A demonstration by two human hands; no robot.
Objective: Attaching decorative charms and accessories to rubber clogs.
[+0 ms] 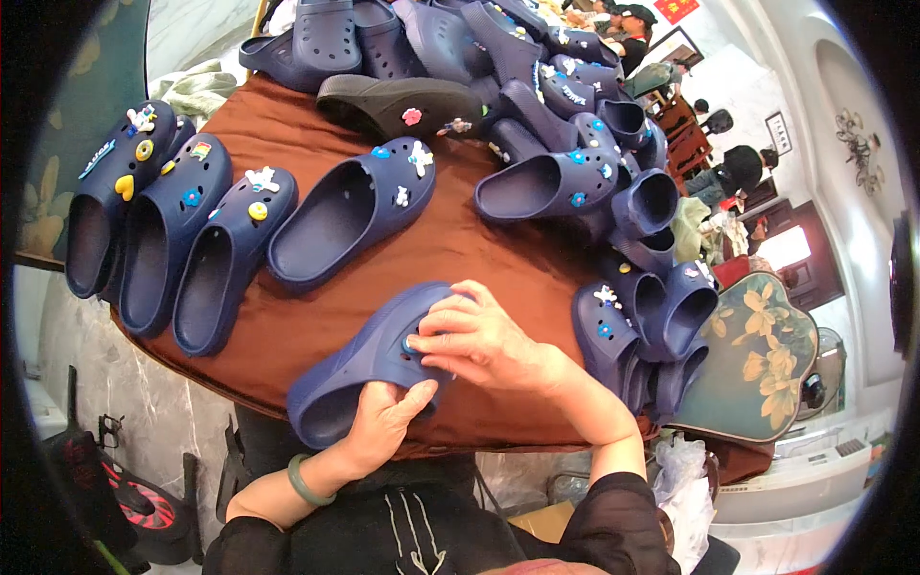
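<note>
At the table's near edge I have a navy clog (369,335), tilted with its opening toward me. My left hand (376,428), with a green bangle on the wrist, grips it, the fingers out of sight inside the opening and the thumb outside. The fingers of my right hand (484,340) are bunched over the clog's holed upper. At their tips is a small blue charm (409,344), touching the upper; whether it sits fully in a hole I cannot tell. Just beyond lies another navy clog (331,216) with blue and white charms on its toe.
Several charm-decorated clogs (216,259) line the table's left side. A heap of navy clogs (537,86) covers the far side, with a dark grey clog (398,105) in front. More clogs (609,335) stand at the right, beside a flower-patterned chair back (757,355). People sit in the background.
</note>
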